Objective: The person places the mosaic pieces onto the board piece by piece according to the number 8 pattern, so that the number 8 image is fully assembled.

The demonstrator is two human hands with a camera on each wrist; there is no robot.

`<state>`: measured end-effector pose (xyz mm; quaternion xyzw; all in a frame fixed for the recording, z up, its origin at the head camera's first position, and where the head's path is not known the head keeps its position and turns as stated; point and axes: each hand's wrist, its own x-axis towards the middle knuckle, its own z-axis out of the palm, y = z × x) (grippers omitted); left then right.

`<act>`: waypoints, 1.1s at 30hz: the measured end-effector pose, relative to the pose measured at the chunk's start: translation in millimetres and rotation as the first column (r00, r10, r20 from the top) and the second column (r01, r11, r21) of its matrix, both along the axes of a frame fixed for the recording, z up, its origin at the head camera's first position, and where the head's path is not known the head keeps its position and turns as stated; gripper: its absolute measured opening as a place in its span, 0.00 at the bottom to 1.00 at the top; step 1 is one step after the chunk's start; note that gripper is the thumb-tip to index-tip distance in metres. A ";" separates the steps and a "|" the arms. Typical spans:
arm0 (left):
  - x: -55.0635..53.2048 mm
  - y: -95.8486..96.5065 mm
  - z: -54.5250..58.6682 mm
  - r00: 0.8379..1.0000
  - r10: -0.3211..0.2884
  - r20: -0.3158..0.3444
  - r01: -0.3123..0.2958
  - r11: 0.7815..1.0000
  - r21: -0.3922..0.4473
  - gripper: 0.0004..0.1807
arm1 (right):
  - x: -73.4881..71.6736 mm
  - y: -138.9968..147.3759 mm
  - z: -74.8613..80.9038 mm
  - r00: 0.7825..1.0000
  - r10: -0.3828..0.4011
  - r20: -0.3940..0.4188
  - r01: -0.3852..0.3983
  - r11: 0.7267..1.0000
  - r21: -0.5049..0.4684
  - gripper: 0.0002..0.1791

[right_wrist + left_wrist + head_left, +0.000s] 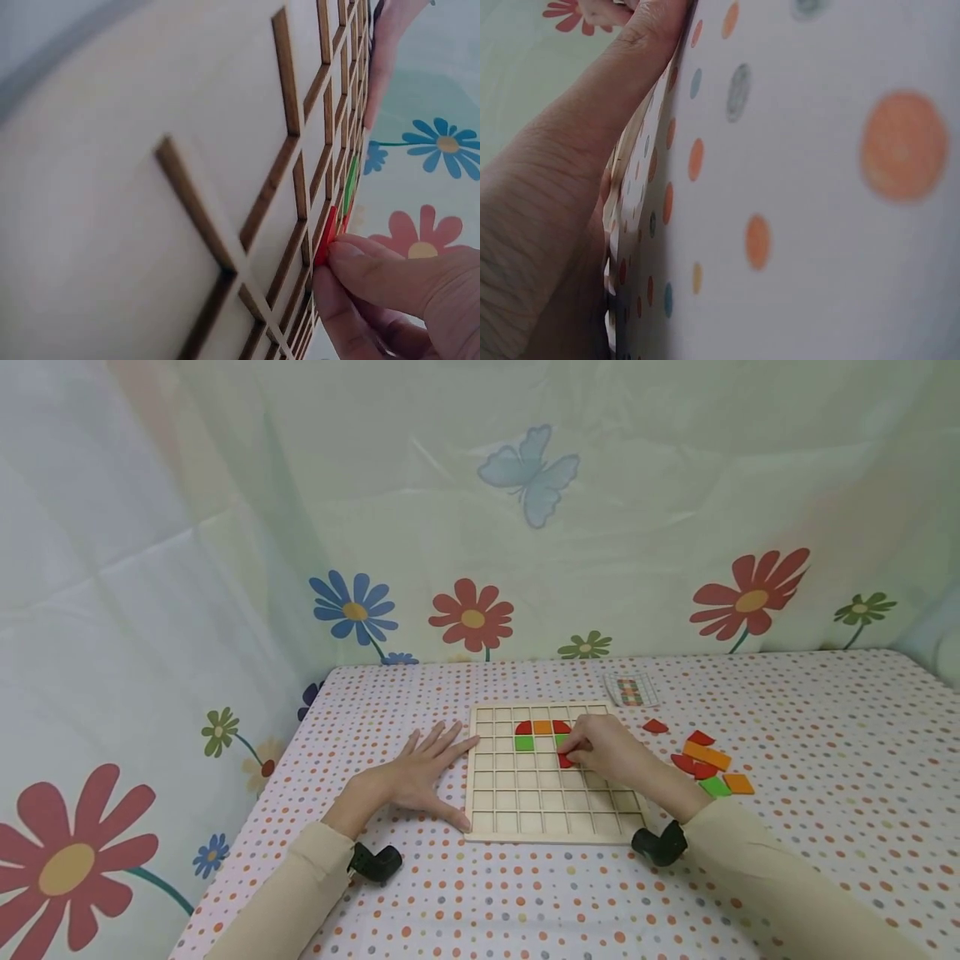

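Observation:
A wooden grid board (555, 838) lies on the dotted tablecloth. Thumb and fingers of my right hand (611, 750) pinch a small red tile (325, 236) at a cell right of the board's middle, under a partly hidden green tile (560, 741). In the row above lie a rounded red tile (523, 728), an orange square (542, 727) and a second rounded red tile (560, 727). Another green tile (523, 743) sits below the left red one. My left hand (420, 777) is spread beside the board, its straight fingertips and thumb at the left edge.
Right of the board lies a loose group of tiles, among them an orange strip (707, 755), an orange square (738, 784) and a green tile (715, 787). A single red tile (655, 726) lies nearer the board. Behind it is a printed pattern card (632, 690).

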<state>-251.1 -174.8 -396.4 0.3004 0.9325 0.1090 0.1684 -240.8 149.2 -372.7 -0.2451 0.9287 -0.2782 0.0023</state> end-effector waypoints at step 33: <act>-0.8 0.3 1.3 1.000 -0.001 0.002 0.001 1.000 -0.025 0.69 | 11.1 172.2 -15.2 0.968 -0.247 -0.036 0.249 0.966 0.069 0.11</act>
